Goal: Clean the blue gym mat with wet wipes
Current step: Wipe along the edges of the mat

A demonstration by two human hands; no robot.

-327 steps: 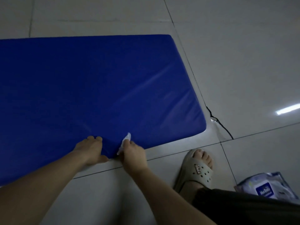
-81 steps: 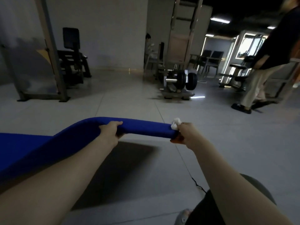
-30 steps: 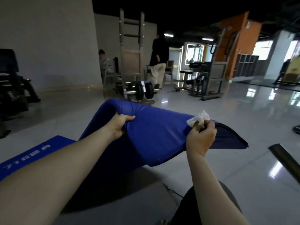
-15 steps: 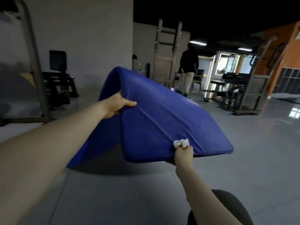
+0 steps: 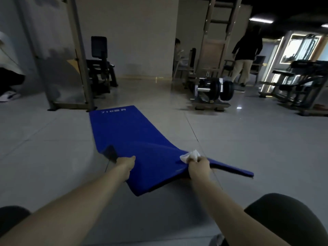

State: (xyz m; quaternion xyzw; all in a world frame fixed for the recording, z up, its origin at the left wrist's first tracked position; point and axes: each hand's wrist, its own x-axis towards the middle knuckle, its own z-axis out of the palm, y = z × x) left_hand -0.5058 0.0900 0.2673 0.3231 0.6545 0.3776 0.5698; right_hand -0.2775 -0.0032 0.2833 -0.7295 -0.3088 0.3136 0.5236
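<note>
Over open floor [image 5: 248, 148], left hand [image 5: 125, 164] and right hand [image 5: 198, 166] seemingly pinch lifted mat [image 5: 131, 132] edge.

Counted one blue gym mat [image 5: 134, 137], one crumpled wet wipe [image 5: 192, 155] and two bare hands, the left hand [image 5: 125, 164] and the right hand [image 5: 198, 167]. Other people numbered two for certain — one standing person [image 5: 247, 50] in a dark top and one seated person [image 5: 178, 50] by the wall; one white shoe [image 5: 8, 95] at the far left edge could not be assigned. Equipment — two black weight plates [image 5: 215, 89] side by side on one low rack [image 5: 209, 103], one black padded machine [image 5: 100, 68], two lit ceiling strips [image 5: 260, 20].
</note>
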